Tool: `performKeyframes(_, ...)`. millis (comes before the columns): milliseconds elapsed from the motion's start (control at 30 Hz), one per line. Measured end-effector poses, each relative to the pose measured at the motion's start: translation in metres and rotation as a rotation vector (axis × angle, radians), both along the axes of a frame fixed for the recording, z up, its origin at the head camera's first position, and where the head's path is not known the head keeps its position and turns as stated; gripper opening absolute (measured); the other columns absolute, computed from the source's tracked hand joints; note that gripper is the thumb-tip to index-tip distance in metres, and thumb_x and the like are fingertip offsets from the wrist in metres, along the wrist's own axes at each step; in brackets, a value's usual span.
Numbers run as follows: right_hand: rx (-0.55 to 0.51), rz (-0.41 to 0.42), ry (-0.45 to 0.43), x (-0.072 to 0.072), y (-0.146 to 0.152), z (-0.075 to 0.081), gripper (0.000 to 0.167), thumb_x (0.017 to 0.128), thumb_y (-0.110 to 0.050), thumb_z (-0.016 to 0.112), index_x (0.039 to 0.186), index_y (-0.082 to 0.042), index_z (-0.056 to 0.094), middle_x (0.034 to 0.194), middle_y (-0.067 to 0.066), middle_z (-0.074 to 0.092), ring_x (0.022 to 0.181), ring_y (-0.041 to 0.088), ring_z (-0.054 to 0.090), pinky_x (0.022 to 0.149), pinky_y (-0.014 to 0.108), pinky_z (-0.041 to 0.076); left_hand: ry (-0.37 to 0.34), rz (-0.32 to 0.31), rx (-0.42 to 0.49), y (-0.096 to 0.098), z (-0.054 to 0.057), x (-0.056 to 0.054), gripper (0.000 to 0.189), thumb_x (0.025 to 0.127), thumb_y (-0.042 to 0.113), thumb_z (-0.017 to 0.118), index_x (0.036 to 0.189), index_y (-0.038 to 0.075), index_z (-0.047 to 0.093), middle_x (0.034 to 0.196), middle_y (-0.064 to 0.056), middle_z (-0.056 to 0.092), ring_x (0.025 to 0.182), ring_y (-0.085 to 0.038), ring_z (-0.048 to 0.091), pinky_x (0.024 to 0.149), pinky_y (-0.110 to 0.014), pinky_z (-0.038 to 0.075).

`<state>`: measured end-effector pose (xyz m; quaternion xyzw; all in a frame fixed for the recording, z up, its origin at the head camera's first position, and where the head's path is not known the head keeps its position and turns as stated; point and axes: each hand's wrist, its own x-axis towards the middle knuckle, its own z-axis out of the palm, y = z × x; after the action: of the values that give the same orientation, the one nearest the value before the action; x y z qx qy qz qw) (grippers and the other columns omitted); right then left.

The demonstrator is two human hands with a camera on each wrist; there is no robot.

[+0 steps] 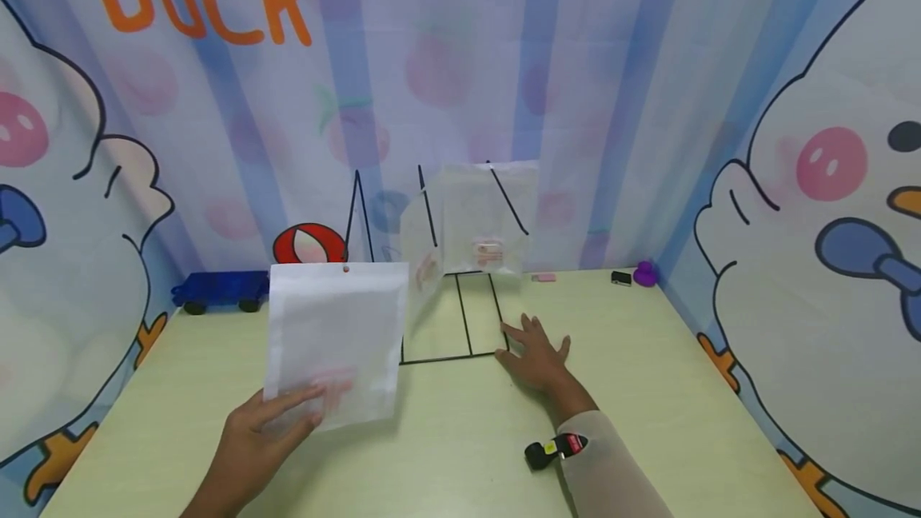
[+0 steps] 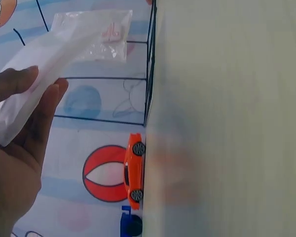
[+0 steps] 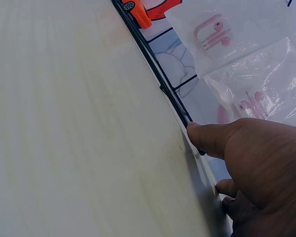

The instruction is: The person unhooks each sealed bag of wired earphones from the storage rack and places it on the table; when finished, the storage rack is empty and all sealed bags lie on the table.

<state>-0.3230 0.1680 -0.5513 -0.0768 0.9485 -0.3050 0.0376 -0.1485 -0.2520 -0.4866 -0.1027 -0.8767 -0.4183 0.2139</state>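
My left hand [image 1: 252, 442] pinches a translucent white bag of pink earphones [image 1: 334, 334] by its lower left part, thumb on one face and fingers on the other in the left wrist view. The bag hangs upright with a small hole at its top edge. Fingers spread, my right hand [image 1: 536, 358] rests at the right front corner of a black wire rack [image 1: 439, 360], its thumb touching the wire. Two similar bags hang on the rack's prongs: one facing front [image 1: 471, 210], the other angled [image 1: 417, 250] at left. Pink earphones [image 3: 218, 37] show through the plastic.
A blue toy vehicle [image 1: 223, 292] stands at the back left, and an orange toy car [image 2: 133, 170] lies behind the held bag. At the back right are a pink block [image 1: 544, 277], a small black item [image 1: 621, 278] and a purple duck-like toy [image 1: 645, 273]. Printed curtains enclose the table.
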Motion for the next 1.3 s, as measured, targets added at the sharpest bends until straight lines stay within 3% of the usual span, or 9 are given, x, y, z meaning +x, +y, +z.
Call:
performKeyframes(167, -0.001, -0.003, 0.002, 0.000, 0.001, 0.000, 0.060, 0.108, -0.044, 0.062, 0.164, -0.026, 0.052, 0.182, 0.017, 0.024, 0.172, 0.040, 0.012, 0.125, 0.085, -0.012, -0.118, 0.005, 0.011, -0.018, 0.000, -0.012, 0.038, 0.089, 0.014, 0.091, 0.126, 0.020, 0.084, 0.133, -0.007, 0.078, 0.120, 0.014, 0.059, 0.092, -0.006, 0.048)
performKeyframes(233, 0.000, -0.004, 0.000, 0.000, 0.001, 0.000, 0.060, 0.108, -0.044, 0.062, 0.164, -0.026, 0.052, 0.182, 0.017, 0.023, 0.172, 0.040, 0.012, 0.125, 0.085, -0.012, -0.205, 0.016, 0.018, -0.024, 0.002, -0.018, 0.040, 0.091, 0.017, 0.090, 0.130, 0.018, 0.082, 0.139, -0.011, 0.076, 0.128, -0.001, 0.063, 0.104, -0.020, 0.053)
performKeyframes(300, -0.001, -0.005, 0.000, 0.000, 0.001, 0.001, 0.060, 0.108, -0.044, 0.062, 0.164, -0.026, 0.052, 0.182, 0.017, 0.024, 0.172, 0.040, 0.012, 0.125, 0.085, -0.012, -0.337, 0.031, 0.034, -0.030, 0.004, -0.024, 0.045, 0.092, 0.022, 0.089, 0.136, 0.018, 0.079, 0.149, -0.014, 0.070, 0.140, -0.021, 0.063, 0.117, -0.044, 0.053)
performKeyframes(400, -0.001, -0.005, 0.000, 0.001, 0.000, 0.000, 0.060, 0.108, -0.044, 0.062, 0.164, -0.026, 0.052, 0.182, 0.016, 0.023, 0.172, 0.039, 0.011, 0.125, 0.085, -0.012, -0.523, 0.043, 0.085, -0.035, 0.006, -0.034, 0.055, 0.094, 0.025, 0.088, 0.146, 0.017, 0.072, 0.164, -0.018, 0.056, 0.157, -0.047, 0.045, 0.124, -0.076, 0.035)
performKeyframes(500, 0.001, -0.006, 0.002, 0.001, 0.000, 0.000, 0.060, 0.108, -0.044, 0.062, 0.164, -0.026, 0.052, 0.182, 0.017, 0.024, 0.172, 0.039, 0.011, 0.125, 0.085, -0.012, -0.651, 0.061, 0.139, -0.039, 0.007, -0.042, 0.062, 0.094, 0.026, 0.087, 0.151, 0.018, 0.067, 0.173, -0.016, 0.042, 0.166, -0.050, 0.026, 0.127, -0.081, 0.020)
performKeyframes(633, 0.001, -0.003, 0.003, 0.002, 0.000, 0.002, 0.060, 0.108, -0.044, 0.062, 0.164, -0.026, 0.052, 0.182, 0.017, 0.024, 0.172, 0.040, 0.011, 0.124, 0.085, -0.012, -0.717, 0.061, 0.190, -0.046, 0.006, -0.048, 0.065, 0.094, 0.026, 0.087, 0.154, 0.018, 0.065, 0.179, -0.017, 0.030, 0.168, -0.053, 0.014, 0.127, -0.083, 0.011)
performKeyframes(900, -0.006, 0.004, 0.004, 0.001, 0.001, 0.002, 0.060, 0.108, -0.043, 0.063, 0.164, -0.025, 0.052, 0.182, 0.018, 0.024, 0.172, 0.041, 0.012, 0.124, 0.086, -0.012, -0.788, 0.055, 0.221, -0.060, 0.006, -0.056, 0.072, 0.091, 0.040, 0.089, 0.156, 0.021, 0.062, 0.183, -0.021, 0.016, 0.168, -0.055, 0.004, 0.124, -0.087, 0.007)
performKeyframes(1067, -0.012, 0.001, 0.006, 0.002, 0.001, 0.001, 0.060, 0.108, -0.043, 0.063, 0.164, -0.025, 0.052, 0.182, 0.017, 0.024, 0.172, 0.040, 0.011, 0.124, 0.085, -0.012, -0.782, 0.075, 0.272, -0.065, -0.001, -0.058, 0.071, 0.090, 0.037, 0.090, 0.154, 0.020, 0.065, 0.183, -0.020, 0.015, 0.169, -0.053, 0.001, 0.126, -0.085, 0.006)
performKeyframes(1300, -0.015, -0.003, 0.006, 0.002, 0.001, 0.003, 0.060, 0.108, -0.042, 0.063, 0.164, -0.025, 0.052, 0.182, 0.018, 0.024, 0.172, 0.041, 0.011, 0.124, 0.085, -0.013, -0.780, 0.057, 0.300, -0.070, -0.016, -0.058, 0.069, 0.088, 0.033, 0.092, 0.151, 0.018, 0.067, 0.182, -0.020, 0.021, 0.170, -0.049, 0.005, 0.131, -0.077, 0.012)
